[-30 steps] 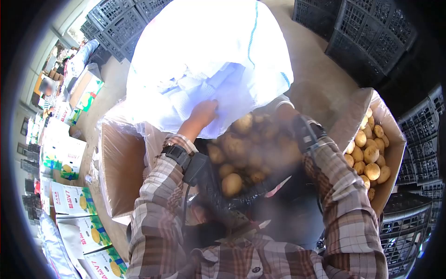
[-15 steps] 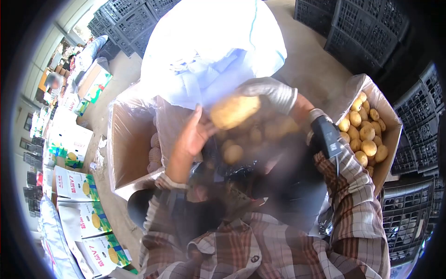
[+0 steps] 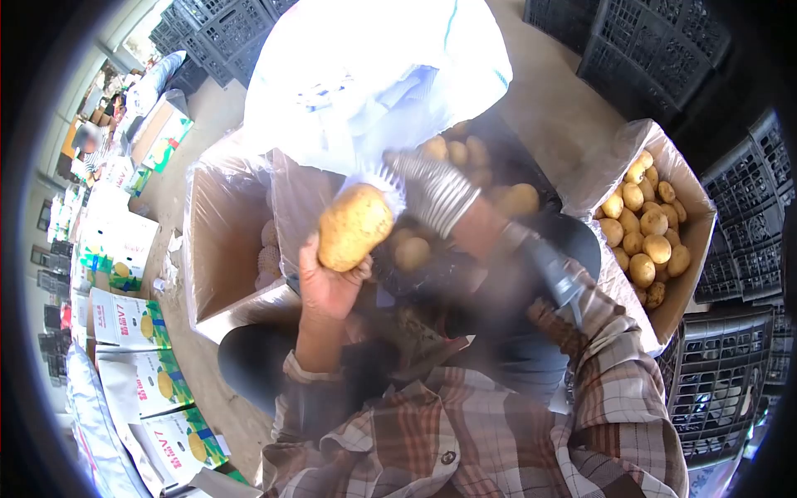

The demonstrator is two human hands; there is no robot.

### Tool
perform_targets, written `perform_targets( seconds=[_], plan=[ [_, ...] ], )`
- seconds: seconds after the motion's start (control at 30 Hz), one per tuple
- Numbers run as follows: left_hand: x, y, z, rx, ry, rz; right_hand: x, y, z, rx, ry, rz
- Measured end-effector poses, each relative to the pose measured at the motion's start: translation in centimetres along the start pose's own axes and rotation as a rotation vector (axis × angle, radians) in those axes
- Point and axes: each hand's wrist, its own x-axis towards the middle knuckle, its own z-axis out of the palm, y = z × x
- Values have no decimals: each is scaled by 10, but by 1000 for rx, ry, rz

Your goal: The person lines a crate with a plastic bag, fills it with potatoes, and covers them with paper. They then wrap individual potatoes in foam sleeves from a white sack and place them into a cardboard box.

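Note:
My bare left hand (image 3: 330, 286) grips a large yellow potato (image 3: 355, 228) from below, holding it upright in front of the white sack. A white foam net (image 3: 383, 184) covers the potato's upper right end. My right hand (image 3: 433, 189), in a striped grey-white glove and blurred by motion, has its fingers closed at the edge of that net. Beneath the hands, several loose potatoes (image 3: 411, 253) lie in a dark, plastic-lined container, partly hidden by my right arm.
A big white sack (image 3: 382, 58) stands ahead with white material at its mouth. Left is a lined carton (image 3: 228, 249) holding net-wrapped potatoes; right, a carton (image 3: 693, 249) of bare potatoes. Black crates (image 3: 652, 54) stack behind, printed boxes (image 3: 162, 386) line the left, and a person (image 3: 91, 149) is farther off.
The potato has passed from near my right hand into my left hand's grip, turned upright. White foam net now covers its end. My right hand has moved left and down.

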Motion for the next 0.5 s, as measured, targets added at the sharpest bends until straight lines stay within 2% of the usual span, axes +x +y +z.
perform_targets(
  seconds=[0.03,0.07,0.1,0.17,0.2,0.23,0.3,0.33,0.37,0.4,0.43,0.5],
  plan=[
    [-3,5,6,112,165,130,-9,-13,12,-164,26,-74],
    [-5,11,20,321,228,230,-19,-28,26,-329,52,-150],
    [-2,14,28,319,235,229,-23,-36,35,-495,76,-224],
    [7,22,35,1141,383,677,-29,-22,47,-733,-183,-34],
    [10,32,29,1147,390,673,-30,-17,56,-841,-356,-61],
    [13,48,20,1250,363,758,-27,-24,55,-898,-459,132],
    [10,78,16,1395,364,863,-14,-52,43,-941,-293,247],
    [11,103,0,1489,400,958,-33,-88,47,-994,-302,278],
    [8,133,-15,1661,499,988,11,-83,-3,-1753,-413,-91],
    [4,137,12,1971,671,935,16,-96,-22,-2090,-300,171],
    [7,161,4,2154,749,812,14,-104,-46,-2251,-196,382],
    [16,198,-16,2602,966,346,17,-109,-108,-2400,-120,602]
  ],
)
